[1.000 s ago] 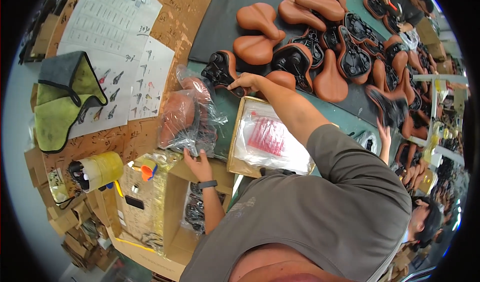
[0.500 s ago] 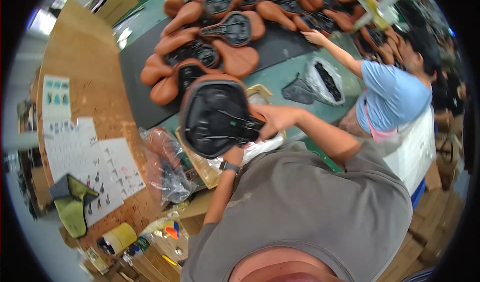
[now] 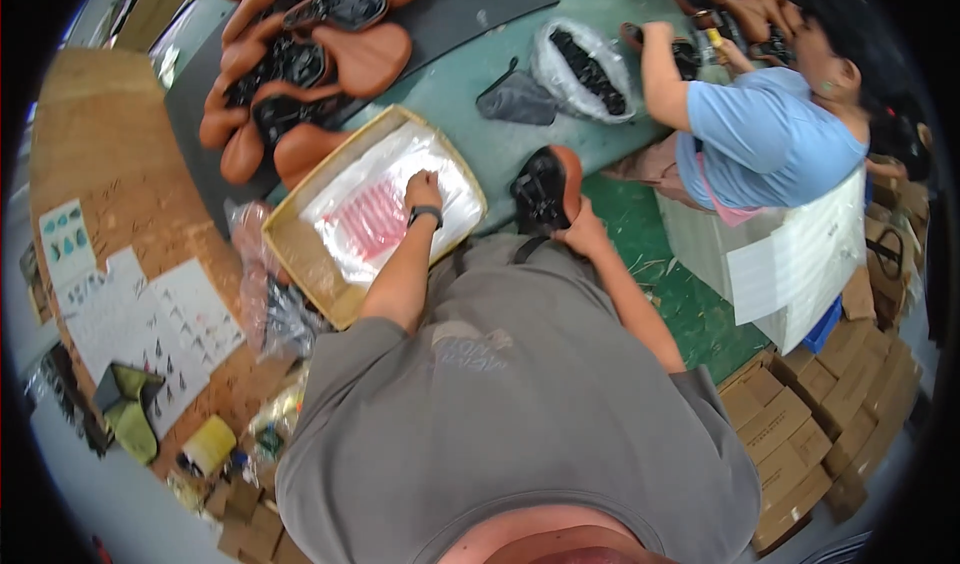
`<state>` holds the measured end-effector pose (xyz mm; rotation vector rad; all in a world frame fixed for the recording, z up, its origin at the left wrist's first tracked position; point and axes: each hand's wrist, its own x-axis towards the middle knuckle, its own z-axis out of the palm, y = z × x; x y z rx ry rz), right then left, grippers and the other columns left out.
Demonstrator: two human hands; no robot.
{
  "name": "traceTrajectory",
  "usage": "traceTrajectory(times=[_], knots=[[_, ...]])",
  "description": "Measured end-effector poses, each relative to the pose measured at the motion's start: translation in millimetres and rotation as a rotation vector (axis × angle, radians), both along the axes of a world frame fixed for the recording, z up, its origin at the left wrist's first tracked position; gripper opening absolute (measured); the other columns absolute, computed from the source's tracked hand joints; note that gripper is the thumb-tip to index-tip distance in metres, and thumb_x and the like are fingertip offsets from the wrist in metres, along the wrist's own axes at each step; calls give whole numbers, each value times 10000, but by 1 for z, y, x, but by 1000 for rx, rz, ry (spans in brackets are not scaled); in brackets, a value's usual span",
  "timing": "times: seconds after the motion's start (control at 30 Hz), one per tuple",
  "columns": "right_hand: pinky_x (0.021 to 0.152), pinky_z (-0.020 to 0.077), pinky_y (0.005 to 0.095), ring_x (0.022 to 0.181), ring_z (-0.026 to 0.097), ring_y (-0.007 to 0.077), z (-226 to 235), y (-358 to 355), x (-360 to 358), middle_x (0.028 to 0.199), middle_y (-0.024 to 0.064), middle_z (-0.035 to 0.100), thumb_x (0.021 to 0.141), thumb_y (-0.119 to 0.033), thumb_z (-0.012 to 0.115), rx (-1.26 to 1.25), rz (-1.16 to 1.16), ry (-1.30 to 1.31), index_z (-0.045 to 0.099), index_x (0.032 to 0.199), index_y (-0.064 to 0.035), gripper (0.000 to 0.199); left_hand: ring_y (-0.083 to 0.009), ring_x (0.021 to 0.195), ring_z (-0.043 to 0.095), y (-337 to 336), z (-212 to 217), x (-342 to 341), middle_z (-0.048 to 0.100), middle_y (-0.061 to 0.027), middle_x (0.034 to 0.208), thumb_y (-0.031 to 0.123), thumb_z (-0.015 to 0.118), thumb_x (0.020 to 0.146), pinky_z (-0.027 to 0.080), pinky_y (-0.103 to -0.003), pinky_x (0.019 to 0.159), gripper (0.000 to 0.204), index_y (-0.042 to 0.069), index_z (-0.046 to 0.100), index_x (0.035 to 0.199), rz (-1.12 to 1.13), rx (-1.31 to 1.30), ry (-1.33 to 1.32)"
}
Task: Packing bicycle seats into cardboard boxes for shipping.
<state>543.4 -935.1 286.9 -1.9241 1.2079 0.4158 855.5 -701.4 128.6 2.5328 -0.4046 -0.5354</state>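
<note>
My right hand (image 3: 585, 230) grips a brown bicycle saddle (image 3: 572, 176) by its side, close to my body at the table's front edge. The saddle's black underside, with its rails, faces left and toward the camera. Over a shallow yellowish box (image 3: 283, 232) my left hand (image 3: 423, 192) is closed, knuckles up, with a dark watch on the wrist. It rests at a stack of clear plastic bags (image 3: 400, 156) with pink-red print. Whether a bag is pinched in its fingers cannot be made out.
Brown saddles (image 3: 368, 59) are heaped on a dark mat at the back left. A plastic bag of black parts (image 3: 583, 74) and a dark grey pouch (image 3: 517, 97) lie beyond the held saddle. A co-worker in blue (image 3: 770, 134) works at right. Wrapped saddles (image 3: 262, 274) sit left of the box.
The saddle, held up in front of the box by both hands before, is now lower and to the right in my right hand alone. My left hand has let go and moved into the box.
</note>
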Motion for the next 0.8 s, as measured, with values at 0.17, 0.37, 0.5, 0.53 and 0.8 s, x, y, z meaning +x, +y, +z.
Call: traceTrajectory(times=[0.17,0.37,0.5,0.53,0.8], knots=[[1124,534,494,1325,662,467,-30,-49,-6,1432,291,678,653,-349,1009,97,53,-1,354,1631,-34,1219,-366,925,730,-20,9,-48,758,-176,952,447,821,941,586,-472,870,395,68,731,1007,103,59,-128],[733,638,458,898,773,339,-44,-99,-5,1175,184,732,703,-199,1003,440,26,-133,512,1437,0,905,-307,833,772,-5,-13,-27,795,-168,892,325,698,1054,596,-428,795,321,32,822,1100,234,25,64],[481,549,377,655,713,221,15,-123,31,998,109,721,868,-120,883,898,-199,-58,574,1334,-48,564,-214,786,758,20,25,-29,767,-139,841,231,614,1107,595,-392,744,317,-39,780,1091,274,-95,78],[481,549,377,655,713,221,26,-128,38,998,109,721,868,-120,883,907,-189,-65,574,1334,-48,564,-232,800,761,19,46,-34,765,-149,862,227,579,1126,601,-391,763,310,-33,743,1086,376,-196,78],[825,694,430,1079,787,346,69,-71,128,1377,180,666,962,-69,805,1426,-17,-518,357,1620,-90,796,-119,848,655,44,197,-56,735,-33,991,249,556,1172,570,-307,827,276,16,690,1110,508,-724,267]])
